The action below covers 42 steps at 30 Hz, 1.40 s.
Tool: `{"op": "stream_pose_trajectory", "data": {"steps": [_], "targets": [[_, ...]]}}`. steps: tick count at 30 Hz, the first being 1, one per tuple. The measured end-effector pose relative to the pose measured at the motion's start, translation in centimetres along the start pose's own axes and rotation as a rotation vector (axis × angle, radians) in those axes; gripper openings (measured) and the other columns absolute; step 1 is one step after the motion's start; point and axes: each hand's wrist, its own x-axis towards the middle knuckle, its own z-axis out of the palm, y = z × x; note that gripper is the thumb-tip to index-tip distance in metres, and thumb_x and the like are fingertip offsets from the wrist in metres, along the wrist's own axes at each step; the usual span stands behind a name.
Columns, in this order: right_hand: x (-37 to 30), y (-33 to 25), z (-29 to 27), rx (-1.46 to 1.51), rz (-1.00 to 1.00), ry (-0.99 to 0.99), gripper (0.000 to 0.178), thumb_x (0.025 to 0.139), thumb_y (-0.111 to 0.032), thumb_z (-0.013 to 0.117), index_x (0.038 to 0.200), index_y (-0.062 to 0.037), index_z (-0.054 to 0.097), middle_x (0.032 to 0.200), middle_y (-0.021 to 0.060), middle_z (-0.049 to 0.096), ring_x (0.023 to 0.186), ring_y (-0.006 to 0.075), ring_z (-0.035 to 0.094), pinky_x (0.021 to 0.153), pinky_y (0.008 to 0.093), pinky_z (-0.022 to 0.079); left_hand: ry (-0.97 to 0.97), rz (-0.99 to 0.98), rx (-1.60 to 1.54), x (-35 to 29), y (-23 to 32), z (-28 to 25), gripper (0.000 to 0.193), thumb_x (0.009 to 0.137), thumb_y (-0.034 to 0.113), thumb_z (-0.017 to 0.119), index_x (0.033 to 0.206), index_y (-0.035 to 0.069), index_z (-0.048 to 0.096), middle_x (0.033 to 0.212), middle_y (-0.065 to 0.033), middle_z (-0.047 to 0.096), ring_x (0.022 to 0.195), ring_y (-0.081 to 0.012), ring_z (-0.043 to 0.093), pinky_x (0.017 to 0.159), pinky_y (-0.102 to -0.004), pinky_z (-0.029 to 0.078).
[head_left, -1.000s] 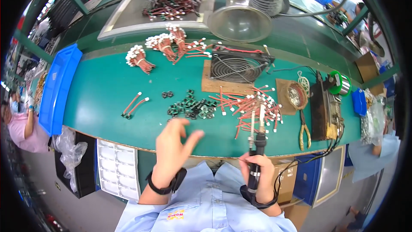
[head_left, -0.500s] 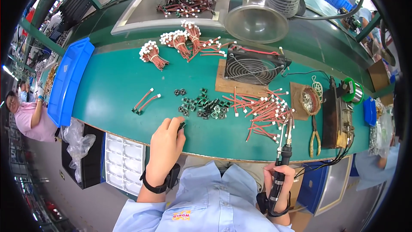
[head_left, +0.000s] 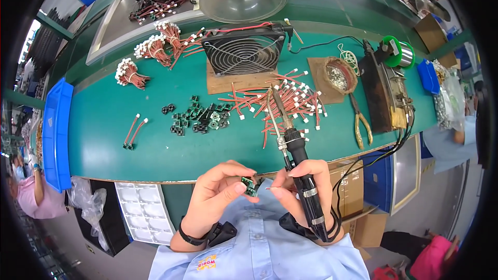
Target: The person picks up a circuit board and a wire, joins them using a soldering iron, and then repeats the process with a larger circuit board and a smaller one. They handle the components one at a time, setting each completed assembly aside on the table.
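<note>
My left hand pinches a small green circuit board between thumb and fingers, just off the table's near edge. In my right hand is a soldering iron with a thin metal tube along its side, tip pointing away over the wires. My right thumb and forefinger nearly meet beside the board; whether they also pinch a wire end I cannot tell. Beyond my hands lie a cluster of small green and black boards and a loose heap of red wires with white connectors. Further left rests a board with two wires.
A black fan stands on a wooden board. Bundled wires lie at far left, near a blue tray. On the right are a round tin of metal bits, pliers, a dark soldering unit and a solder spool.
My left hand has drawn back from the boards toward my body, bringing a board. My right hand has moved left with the soldering iron, close to my left. The view has shifted right.
</note>
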Motion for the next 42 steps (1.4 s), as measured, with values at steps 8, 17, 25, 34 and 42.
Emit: {"op": "stream_pose_trajectory", "data": {"steps": [8,17,25,34,42], "targets": [[0.5,-0.9,1.3,-0.032,0.010,-0.081,0.039,0.078,0.007,0.062,0.103,-0.0039,0.035,0.082,0.0130,0.057,0.070,0.0123,0.060,0.061,0.0245,0.050,-0.142,-0.005,-0.256,-0.1,-1.5,-0.9,0.017,0.089,0.014,0.053,0.102,0.002,0.051,0.095,-0.0089,0.053,0.089,-0.0175,0.052,0.074,-0.0317,0.044],[1.7,-1.5,1.9,-0.172,-0.110,-0.069,0.040,0.072,0.005,0.069,0.099,-0.0033,0.041,0.075,0.0077,0.060,0.064,0.0122,0.062,0.055,0.0230,0.050,-0.167,-0.049,-0.319,0.2,-1.8,-1.6,0.017,0.088,0.019,0.055,0.098,0.005,0.051,0.091,-0.0073,0.051,0.084,-0.0148,0.047,0.072,-0.0263,0.037],[1.6,-1.2,2.1,-0.195,-0.150,-0.025,0.040,0.070,0.005,0.070,0.099,-0.0039,0.044,0.075,0.0055,0.061,0.064,0.0133,0.064,0.056,0.0229,0.049,-0.132,-0.063,-0.314,0.1,-1.7,-1.2,0.017,0.088,0.019,0.055,0.097,0.004,0.051,0.092,-0.0077,0.050,0.085,-0.0159,0.048,0.074,-0.0273,0.038],[1.7,-1.1,2.0,-0.190,-0.166,0.003,0.040,0.067,0.006,0.071,0.098,-0.0037,0.047,0.077,0.0058,0.060,0.067,0.0145,0.065,0.057,0.0243,0.049,-0.127,-0.070,-0.311,0.2,-1.8,-1.0,0.017,0.088,0.019,0.055,0.096,0.004,0.050,0.091,-0.0081,0.050,0.087,-0.0174,0.048,0.078,-0.0307,0.039],[1.6,-0.9,1.9,-0.183,-0.173,0.026,0.040,0.066,0.007,0.071,0.097,-0.0039,0.048,0.076,0.0058,0.060,0.066,0.0151,0.064,0.058,0.0248,0.050,-0.128,-0.075,-0.292,0.1,-1.9,-1.2,0.019,0.088,0.020,0.055,0.097,0.005,0.049,0.091,-0.0084,0.050,0.088,-0.0183,0.049,0.081,-0.0331,0.041]]}}
